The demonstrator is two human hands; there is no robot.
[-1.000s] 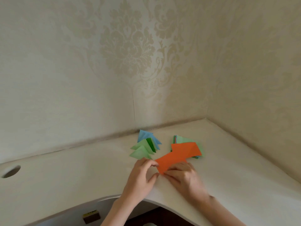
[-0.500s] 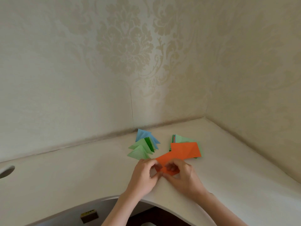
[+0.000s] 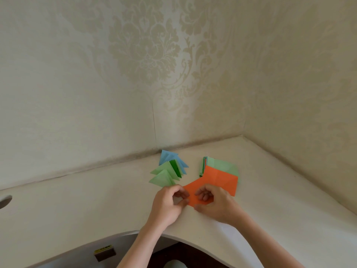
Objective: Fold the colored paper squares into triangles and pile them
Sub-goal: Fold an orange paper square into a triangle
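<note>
Orange paper [image 3: 212,182] lies on the pale tabletop [image 3: 77,206] in front of us, and both our hands are on its near corner. Our left hand [image 3: 168,204] has its fingers curled, and its grip is clamped on the paper's left edge between thumb and fingertips. Our right hand [image 3: 216,204] is curled too, fingertips pressing on the sheet from above and thumb at its near edge, so that grip is also closed on the paper. The near part of the sheet looks partly folded, though we cannot tell how far the fold has gone under the fingers. The far right part of the orange paper overlaps a stack of flat squares [image 3: 222,165], light green on top, with other colours showing at its left edge. Left of that stack, and just beyond our left hand, sits a loose pile of folded triangles [image 3: 168,171]: two blue ones at the back, a darker green one between, and light green ones nearest us. The closest green triangle lies just beside our left knuckles; whether it touches them we cannot tell. Cream damask wallpaper [image 3: 144,55] covers both walls, which meet in a corner behind the stack. A round hole [image 3: 4,201] is cut into the tabletop at the far left edge. Below the curved front edge we see a small dark box with a yellow label [image 3: 105,253].
</note>
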